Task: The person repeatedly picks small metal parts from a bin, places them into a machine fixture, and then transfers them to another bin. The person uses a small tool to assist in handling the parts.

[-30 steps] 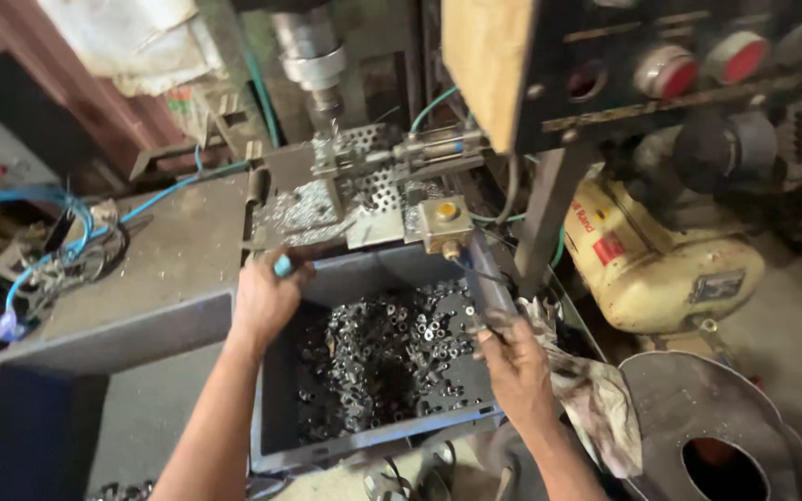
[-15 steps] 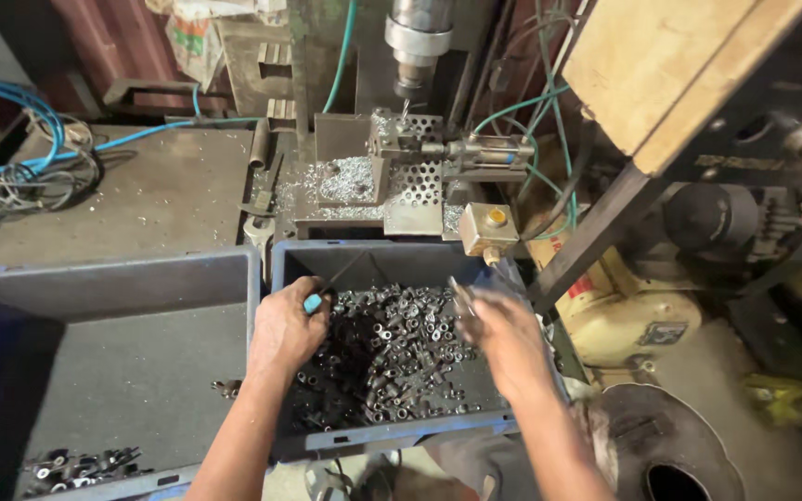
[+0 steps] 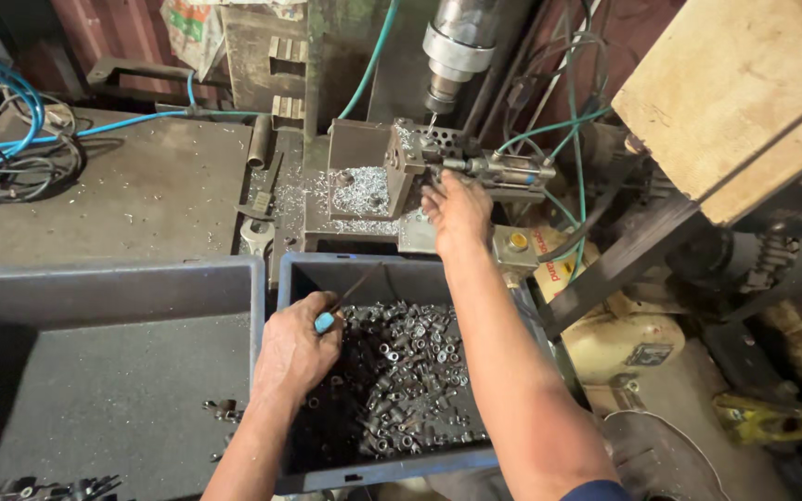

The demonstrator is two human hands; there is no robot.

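Note:
My left hand rests on the near left rim of a blue bin full of several small dark metal parts. It is closed around a thin tool with a blue handle, whose metal shaft points up and right. My right hand reaches across the bin to the perforated metal fixture under the drill spindle. Its fingers press against the fixture's front; I cannot tell if they pinch a part.
A second blue bin lies at the left with a few parts in its near corner. Metal shavings cover the machine table. Blue hoses and cables lie at the far left. A yellow motor and wooden box stand at right.
My right hand has left the bin and reached up to the fixture under the spindle. My left hand stays on the bin with the blue-handled tool.

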